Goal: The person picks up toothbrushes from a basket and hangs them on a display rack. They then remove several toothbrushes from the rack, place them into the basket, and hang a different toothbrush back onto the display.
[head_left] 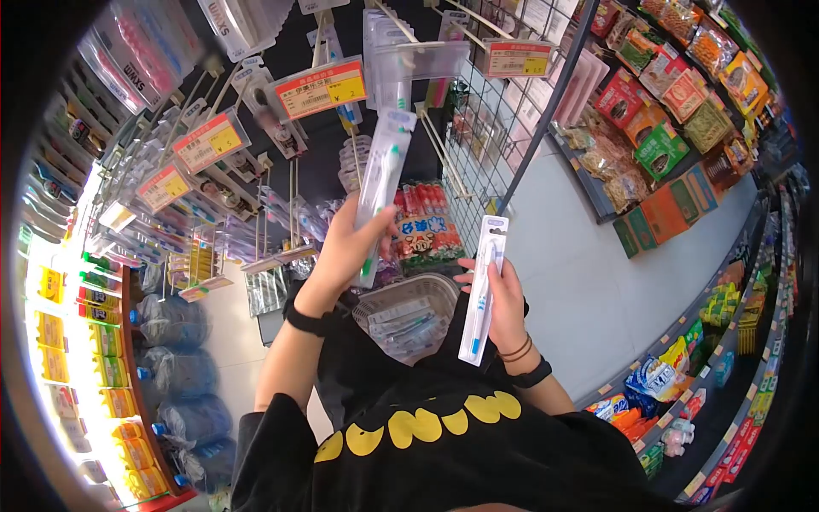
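My left hand (354, 241) is closed on a clear toothbrush pack (384, 175) with a green and white brush inside, tilted up toward the hooks of the rack. In my right hand (505, 299) is another toothbrush package (483, 294), white and blue, held nearly upright by its right edge. Between and below the hands sits a grey basket (448, 294) with several packaged toothbrushes (411, 328) in it. Just above my left hand, more clear packs hang on a hook (384, 51) behind a price-tag holder.
Price tags (320, 88) stick out from the rack at upper left. A wire grid (490, 128) rises beside it. Red snack bags (426, 218) lie behind the basket. Large water bottles (179, 371) stand at lower left. Snack shelves (648, 128) line the right.
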Motion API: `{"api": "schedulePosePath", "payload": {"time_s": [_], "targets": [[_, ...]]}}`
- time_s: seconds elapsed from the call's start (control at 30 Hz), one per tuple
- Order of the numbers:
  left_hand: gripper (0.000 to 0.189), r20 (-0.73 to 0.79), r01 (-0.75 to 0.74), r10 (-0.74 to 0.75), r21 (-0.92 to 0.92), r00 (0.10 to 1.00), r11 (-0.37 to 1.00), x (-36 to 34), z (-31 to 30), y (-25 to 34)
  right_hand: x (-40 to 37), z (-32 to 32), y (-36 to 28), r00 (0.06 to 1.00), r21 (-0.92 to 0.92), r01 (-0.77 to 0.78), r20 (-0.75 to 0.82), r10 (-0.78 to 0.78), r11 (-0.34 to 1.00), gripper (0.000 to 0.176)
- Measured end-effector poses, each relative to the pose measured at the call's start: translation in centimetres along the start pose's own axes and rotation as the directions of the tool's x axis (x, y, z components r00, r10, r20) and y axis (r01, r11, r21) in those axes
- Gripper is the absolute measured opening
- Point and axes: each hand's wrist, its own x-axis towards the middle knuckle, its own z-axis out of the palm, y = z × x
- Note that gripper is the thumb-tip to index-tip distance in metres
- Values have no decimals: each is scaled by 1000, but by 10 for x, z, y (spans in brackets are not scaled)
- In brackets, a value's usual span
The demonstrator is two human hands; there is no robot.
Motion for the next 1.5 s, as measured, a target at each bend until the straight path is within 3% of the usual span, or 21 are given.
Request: {"api": "schedulePosePath", "payload": {"time_s": [0.23,0.4,0.7,0.9,1.13,1.2,1.27,1.33,1.37,1.43,1.47,1.5], "targets": [[24,11,-184,184,-5,983,983,22,23,20,-3,-39,-3,993,-12,24,-114,-26,1000,32],[24,-19,-199,200,49,980,979,40,25,26,-5,-49,-2,991,-25,20,-134,-24,999,33],[24,44,-222,227,-96,973,970,62,28,19,-5,-37,-6,998,-40,18,-63,-20,999,34],[27,-20,-188,186,-120,982,975,83,30,14,-5,-28,-2,999,-43,7,-38,-9,999,33],[31,-111,-233,229,-23,967,972,137,18,12,-9,-19,-1,998,1,-57,-25,57,998,33],[33,-155,-191,216,158,964,969,142,16,13,-10,-17,1,995,41,-95,22,94,995,32],[34,-205,-184,230,221,951,958,142,14,10,-11,-12,2,996,-3,-82,20,83,997,31],[43,-293,-258,369,354,882,899,137,11,4,-11,-8,-1,997,-48,-70,18,71,996,31],[43,-291,-261,371,353,882,898,135,7,-4,-8,-5,-6,998,-112,-45,49,51,993,30],[38,-388,-407,578,440,718,800,123,0,-22,1,1,-14,996,-173,-18,79,32,985,30],[38,-385,-406,578,442,720,800,110,-1,-27,9,5,-17,994,-182,-2,105,21,983,30],[34,-381,-437,537,321,753,840,94,-1,-33,18,9,-22,991,-190,14,131,11,982,30]]}}
